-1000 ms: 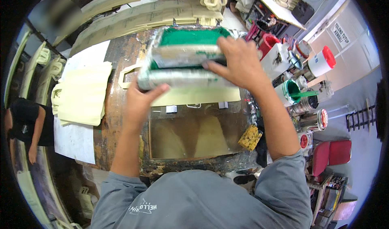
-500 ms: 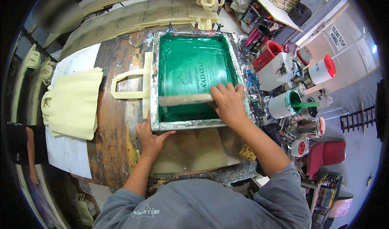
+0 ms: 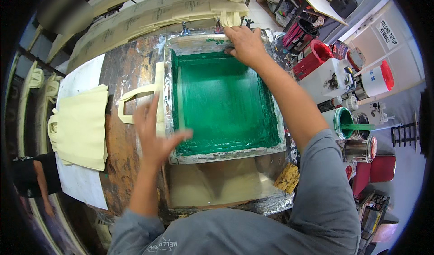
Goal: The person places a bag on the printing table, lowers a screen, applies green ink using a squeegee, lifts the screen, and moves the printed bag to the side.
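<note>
A screen-printing frame [image 3: 228, 157] with a mesh [image 3: 217, 106] covered in green ink lies on the table. At its far end, my right hand [image 3: 247, 45] is closed around the right part of a wooden squeegee [image 3: 192, 41]. My left hand [image 3: 153, 133], blurred by motion, is raised near the frame's left side, holding nothing, its thumb and fingers apart. Beneath the screen lies a pale yellow cloth bag; its handle [image 3: 128, 118] and top edge stick out to the left, and the rest is hidden.
A stack of pale yellow bags [image 3: 81, 128] lies on white sheeting at the left. Ink tubs, including a green one [image 3: 337, 121], crowd the right side. A yellow sponge [image 3: 286, 178] sits at the near right corner. Clamps [image 3: 218, 27] stand behind the frame. A person's arm [image 3: 41, 180] shows far left.
My right hand has moved the squeegee from the near part of the screen to its far end. The left hand has come off the frame's near left corner and opened. Green now covers the mesh design.
</note>
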Demonstrator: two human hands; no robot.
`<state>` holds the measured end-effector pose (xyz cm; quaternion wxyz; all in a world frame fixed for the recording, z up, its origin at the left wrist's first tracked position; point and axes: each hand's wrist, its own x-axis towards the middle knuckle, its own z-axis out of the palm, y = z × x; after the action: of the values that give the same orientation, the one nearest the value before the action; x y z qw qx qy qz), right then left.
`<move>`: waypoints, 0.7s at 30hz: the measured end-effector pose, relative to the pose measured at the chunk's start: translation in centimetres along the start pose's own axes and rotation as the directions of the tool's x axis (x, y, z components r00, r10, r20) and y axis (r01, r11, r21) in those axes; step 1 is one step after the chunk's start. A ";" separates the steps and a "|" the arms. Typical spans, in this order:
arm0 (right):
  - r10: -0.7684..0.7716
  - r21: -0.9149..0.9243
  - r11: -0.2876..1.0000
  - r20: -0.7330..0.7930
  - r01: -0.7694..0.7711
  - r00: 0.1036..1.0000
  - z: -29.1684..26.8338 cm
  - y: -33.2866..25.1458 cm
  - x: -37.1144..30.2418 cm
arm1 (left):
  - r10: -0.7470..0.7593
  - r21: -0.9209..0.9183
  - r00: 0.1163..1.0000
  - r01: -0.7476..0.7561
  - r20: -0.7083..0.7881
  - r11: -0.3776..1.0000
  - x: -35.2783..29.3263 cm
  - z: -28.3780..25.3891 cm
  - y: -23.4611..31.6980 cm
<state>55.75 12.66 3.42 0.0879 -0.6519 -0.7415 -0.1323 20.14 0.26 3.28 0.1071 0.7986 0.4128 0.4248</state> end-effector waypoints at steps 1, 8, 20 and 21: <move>0.011 -0.020 1.000 -0.017 -0.011 1.000 0.4 -0.3 -0.3 | 0.069 0.108 0.996 -0.074 0.050 0.991 3.9 2.1 -0.8; 0.044 -0.067 0.997 -0.023 -0.046 0.999 1.1 -2.1 -3.0 | 0.211 0.379 0.951 -0.286 0.225 0.880 15.4 13.9 -7.5; -0.026 0.008 1.000 0.027 0.026 0.999 -7.3 -11.4 -21.1 | 0.249 0.359 0.951 -0.302 0.185 0.883 -2.9 3.9 2.6; -0.029 0.019 0.999 0.036 0.028 0.999 -8.1 -12.2 -22.4 | 0.314 0.329 0.941 -0.339 0.128 0.881 -3.9 3.1 3.4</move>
<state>46.34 -12.38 3.31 0.0785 -0.6426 -0.7535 -0.1147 23.35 -4.29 0.84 -0.0937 0.8775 0.3364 0.3288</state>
